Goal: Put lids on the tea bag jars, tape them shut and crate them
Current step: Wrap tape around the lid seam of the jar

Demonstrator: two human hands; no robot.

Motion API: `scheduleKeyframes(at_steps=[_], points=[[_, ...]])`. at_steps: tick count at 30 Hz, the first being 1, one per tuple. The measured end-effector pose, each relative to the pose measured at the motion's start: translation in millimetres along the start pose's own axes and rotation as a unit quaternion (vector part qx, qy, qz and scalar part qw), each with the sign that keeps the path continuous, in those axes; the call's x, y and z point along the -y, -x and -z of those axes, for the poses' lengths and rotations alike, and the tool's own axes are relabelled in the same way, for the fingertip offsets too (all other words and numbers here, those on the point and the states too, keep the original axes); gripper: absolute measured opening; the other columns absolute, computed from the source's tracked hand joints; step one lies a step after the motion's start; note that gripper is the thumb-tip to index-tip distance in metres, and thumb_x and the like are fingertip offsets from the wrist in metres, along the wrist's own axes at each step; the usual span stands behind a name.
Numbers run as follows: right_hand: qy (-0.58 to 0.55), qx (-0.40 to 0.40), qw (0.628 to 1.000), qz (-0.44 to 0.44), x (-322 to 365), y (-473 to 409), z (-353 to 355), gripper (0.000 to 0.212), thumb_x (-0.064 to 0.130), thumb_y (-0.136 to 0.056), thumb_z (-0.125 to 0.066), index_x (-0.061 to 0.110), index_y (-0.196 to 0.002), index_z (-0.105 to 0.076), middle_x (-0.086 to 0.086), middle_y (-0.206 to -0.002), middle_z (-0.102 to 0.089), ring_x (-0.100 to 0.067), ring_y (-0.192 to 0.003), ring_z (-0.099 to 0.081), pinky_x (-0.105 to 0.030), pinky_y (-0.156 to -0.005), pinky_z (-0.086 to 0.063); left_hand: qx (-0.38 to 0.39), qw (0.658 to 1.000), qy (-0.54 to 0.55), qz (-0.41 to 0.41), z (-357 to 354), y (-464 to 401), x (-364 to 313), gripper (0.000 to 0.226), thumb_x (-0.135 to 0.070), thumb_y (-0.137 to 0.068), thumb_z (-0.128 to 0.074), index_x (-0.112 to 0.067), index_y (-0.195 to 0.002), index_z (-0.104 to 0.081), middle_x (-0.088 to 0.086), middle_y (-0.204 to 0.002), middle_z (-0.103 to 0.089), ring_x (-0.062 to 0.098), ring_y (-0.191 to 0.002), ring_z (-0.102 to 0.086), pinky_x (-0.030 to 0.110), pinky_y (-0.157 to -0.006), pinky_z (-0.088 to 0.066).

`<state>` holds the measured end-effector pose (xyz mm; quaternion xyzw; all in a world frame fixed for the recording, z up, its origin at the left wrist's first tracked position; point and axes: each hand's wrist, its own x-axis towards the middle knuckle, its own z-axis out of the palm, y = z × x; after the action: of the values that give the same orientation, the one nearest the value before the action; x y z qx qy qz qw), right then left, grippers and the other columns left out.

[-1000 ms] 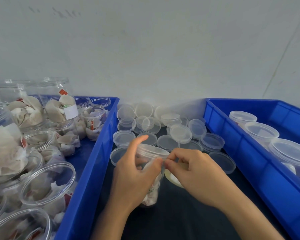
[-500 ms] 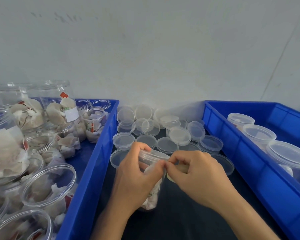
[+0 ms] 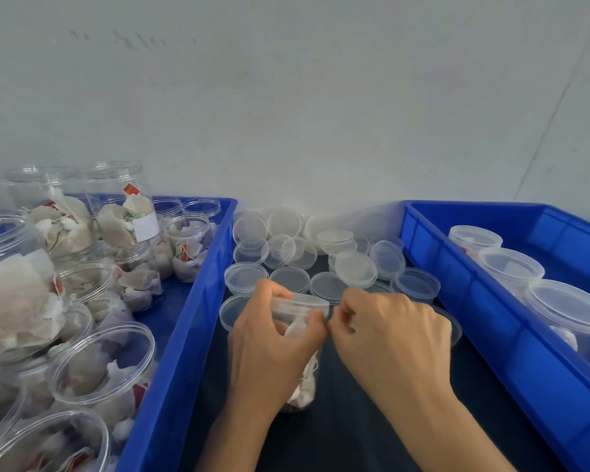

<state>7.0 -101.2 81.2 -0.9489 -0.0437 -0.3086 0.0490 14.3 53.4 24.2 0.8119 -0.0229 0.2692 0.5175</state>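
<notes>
A clear jar (image 3: 303, 386) of tea bags stands on the dark table between two blue crates, with a clear lid (image 3: 300, 302) on top. My left hand (image 3: 269, 349) grips the jar just under the lid, thumb and fingers curled round it. My right hand (image 3: 395, 335) is curled, its thumb and fingertips pinching at the lid's right edge, touching my left thumb. The tape itself is clear or hidden under my fingers; the roll seen earlier is covered by my right hand.
Left blue crate (image 3: 198, 301) holds several open jars of tea bags (image 3: 103, 362), some stacked. Right blue crate (image 3: 457, 291) holds three lidded jars (image 3: 510, 267). Several loose clear lids (image 3: 355, 267) lie on the table by the grey wall.
My left fingers have curled down onto the lid's rim. My right hand stayed pinched at the lid's edge and now covers the tan tape roll. The view shifted slightly.
</notes>
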Motion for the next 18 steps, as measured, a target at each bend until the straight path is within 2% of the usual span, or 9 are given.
scheduleKeyframes(at_steps=[2,3,5,7,10,12,13,15,18], points=[[0.059,0.028,0.997,-0.049,-18,-7,-10,0.034,0.032,-0.089,-0.067,0.023,-0.063,-0.046,0.007,-0.052,-0.048,-0.023,-0.047,-0.054,-0.027,-0.047,-0.033,-0.027,1.000,-0.002,0.012,6,4,2,0.035,-0.065,-0.074,-0.066,-0.042,-0.094,-0.049,-0.019,-0.086,-0.070,0.003,-0.071,-0.068,0.018,-0.055,-0.049],[0.058,0.050,0.994,-0.083,-30,-11,-15,0.034,0.038,-0.093,-0.060,0.023,-0.066,-0.046,0.008,-0.055,-0.049,-0.019,-0.052,-0.055,-0.028,-0.049,-0.038,-0.035,0.999,0.007,0.024,9,5,2,0.032,-0.063,-0.076,-0.065,-0.043,-0.094,-0.048,-0.019,-0.081,-0.070,0.003,-0.066,-0.068,0.016,-0.053,-0.048],[0.016,0.082,0.992,-0.095,-49,-12,-27,0.035,0.047,-0.097,-0.056,0.027,-0.068,-0.051,0.009,-0.056,-0.053,-0.012,-0.052,-0.054,-0.030,-0.052,-0.047,-0.037,0.998,0.023,0.054,14,3,6,0.025,-0.054,-0.083,-0.067,-0.045,-0.093,-0.046,-0.016,-0.069,-0.069,0.004,-0.055,-0.065,0.016,-0.048,-0.044],[-0.054,0.109,0.990,-0.076,-55,-7,-37,0.033,0.057,-0.099,-0.056,0.034,-0.075,-0.056,0.013,-0.057,-0.057,-0.006,-0.054,-0.056,-0.031,-0.056,-0.054,-0.032,0.996,0.027,0.075,14,2,6,0.023,-0.046,-0.088,-0.067,-0.045,-0.094,-0.045,-0.012,-0.064,-0.070,0.007,-0.051,-0.064,0.020,-0.048,-0.045],[-0.151,0.146,0.974,-0.081,-54,-4,-48,0.029,0.069,-0.095,-0.051,0.045,-0.083,-0.061,0.023,-0.064,-0.065,-0.002,-0.060,-0.062,-0.031,-0.062,-0.056,-0.038,0.993,0.056,0.093,14,1,7,0.021,-0.043,-0.092,-0.067,-0.043,-0.096,-0.046,-0.010,-0.070,-0.073,0.009,-0.054,-0.068,0.031,-0.051,-0.054],[-0.174,0.189,0.963,-0.077,-55,-4,-48,0.025,0.071,-0.094,-0.051,0.050,-0.086,-0.063,0.035,-0.072,-0.064,-0.002,-0.064,-0.063,-0.029,-0.064,-0.053,-0.048,0.992,0.064,0.101,15,2,10,0.022,-0.045,-0.093,-0.068,-0.040,-0.098,-0.047,-0.010,-0.073,-0.073,0.010,-0.057,-0.070,0.038,-0.055,-0.057],[-0.176,0.214,0.958,-0.069,-54,-2,-48,0.024,0.071,-0.094,-0.052,0.051,-0.087,-0.064,0.036,-0.073,-0.063,-0.002,-0.066,-0.063,-0.029,-0.065,-0.052,-0.051,0.991,0.069,0.101,16,2,11,0.022,-0.047,-0.091,-0.067,-0.040,-0.098,-0.047,-0.011,-0.074,-0.073,0.010,-0.058,-0.070,0.039,-0.056,-0.057],[-0.176,0.250,0.950,-0.055,-51,3,-49,0.023,0.071,-0.094,-0.052,0.052,-0.091,-0.065,0.028,-0.070,-0.066,-0.004,-0.070,-0.064,-0.030,-0.069,-0.053,-0.048,0.991,0.079,0.094,14,2,11,0.023,-0.049,-0.088,-0.066,-0.040,-0.097,-0.047,-0.012,-0.077,-0.074,0.009,-0.060,-0.070,0.039,-0.057,-0.057],[-0.142,0.257,0.955,-0.042,-45,10,-54,0.026,0.070,-0.096,-0.049,0.049,-0.094,-0.065,0.019,-0.072,-0.066,-0.007,-0.077,-0.064,-0.033,-0.073,-0.055,-0.037,0.992,0.085,0.091,14,2,9,0.025,-0.055,-0.081,-0.060,-0.042,-0.097,-0.046,-0.009,-0.075,-0.074,0.011,-0.059,-0.071,0.045,-0.058,-0.060]])
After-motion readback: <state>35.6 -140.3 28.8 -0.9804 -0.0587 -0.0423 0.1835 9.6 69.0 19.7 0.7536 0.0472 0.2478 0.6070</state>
